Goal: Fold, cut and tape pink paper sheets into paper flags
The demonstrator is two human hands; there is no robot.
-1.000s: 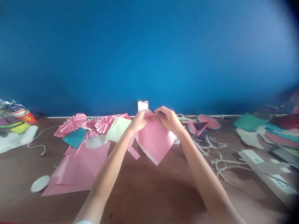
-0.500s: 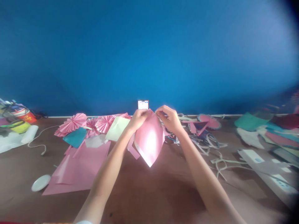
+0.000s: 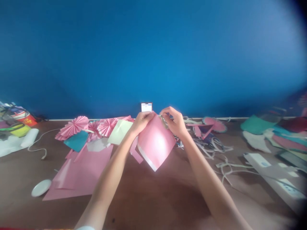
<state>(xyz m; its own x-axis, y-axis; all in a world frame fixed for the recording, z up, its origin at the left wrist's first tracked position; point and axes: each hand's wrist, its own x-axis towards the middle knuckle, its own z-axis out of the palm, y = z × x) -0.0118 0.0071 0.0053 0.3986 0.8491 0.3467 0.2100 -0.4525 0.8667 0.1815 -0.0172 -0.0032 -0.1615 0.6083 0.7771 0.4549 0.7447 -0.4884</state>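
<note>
A blue wall (image 3: 153, 57) fills the upper half of the frame, and below it a brown table (image 3: 163, 201) spreads across the lower half. Two bare forearms (image 3: 112, 179) rise from the bottom edge toward the centre. A large pink sheet (image 3: 86, 175) lies flat at lower left, partly behind one of them, and a pale power strip (image 3: 272, 172) slants across the lower right. The held pink paper (image 3: 155, 142) is just below the centre of the frame, raised between the hands, one corner pointing down and a white band along its lower left edge. The left hand (image 3: 142, 122) has thumb and fingers pinched on its upper left edge; the right hand (image 3: 175, 121) is at its upper right edge with fingers curled, and whether they are clamped on it I cannot tell. Pleated pink fans (image 3: 107, 127) sit left of centre along the wall, with a pale green paper (image 3: 118, 132) to their right and a teal paper (image 3: 76, 141) lower and further left. Smaller are the white disc (image 3: 41, 187) at lower left, the narrow pink strip (image 3: 136, 155) beside the held paper, and the phone (image 3: 146, 107) upright at the centre, its screen lit.
</note>
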